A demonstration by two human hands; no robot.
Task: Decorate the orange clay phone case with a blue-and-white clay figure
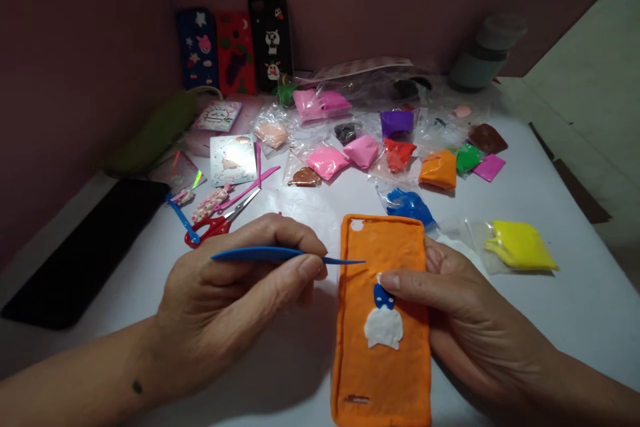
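My left hand [245,287] pinches a slim blue modelling tool [270,253], its thin tip pointing right, over the orange phone case [383,373]. Whether the tip touches the surface, I cannot tell. My right hand [450,293] grips the case from its right side, fingers behind it and thumb on the front. On the case sits a white clay cat-head shape [384,328], with a blue clay piece [384,296] bearing white dots just above it. The thumb partly covers a small white bit above the blue piece.
Bags of coloured clay, including yellow [520,245], blue [407,205] and orange [438,169], lie across the table. Red-handled scissors [220,223] and a black phone [90,253] are at left. Three decorated cases, one red [235,53], lean on the wall near a jar [483,57].
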